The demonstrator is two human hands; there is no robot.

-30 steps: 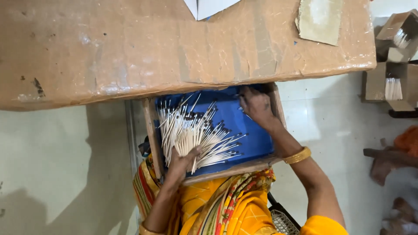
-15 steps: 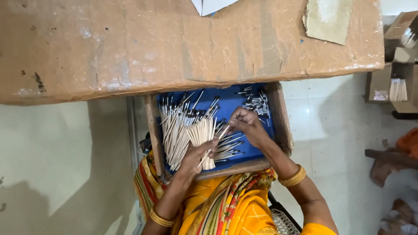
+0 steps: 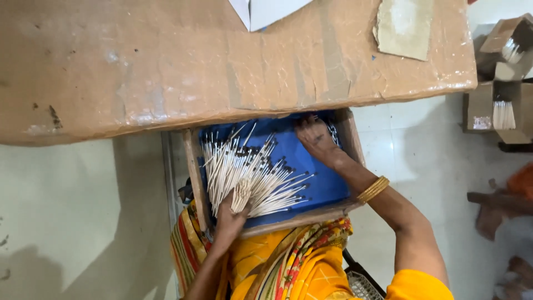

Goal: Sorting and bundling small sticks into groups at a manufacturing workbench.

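Left hand (image 3: 229, 215) clamped on a fanned bundle of thin white sticks (image 3: 250, 175), pinched at the near ends. Right hand (image 3: 316, 139) fingers spread, reaching loose sticks at far corner of blue-lined wooden tray (image 3: 333, 194) on lap, under cardboard-covered counter (image 3: 166, 66). Probably light, stiff, snap-prone, slippery in bulk; best gathered near one end, gently.

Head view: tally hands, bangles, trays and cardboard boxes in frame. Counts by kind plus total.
Hands: 2, left hand and right hand
Bangles: 1, gold bangle on the right wrist
Trays: 1, blue tray holding sticks, too many to count
Cardboard boxes: 2, upper box and lower box
Total: 6
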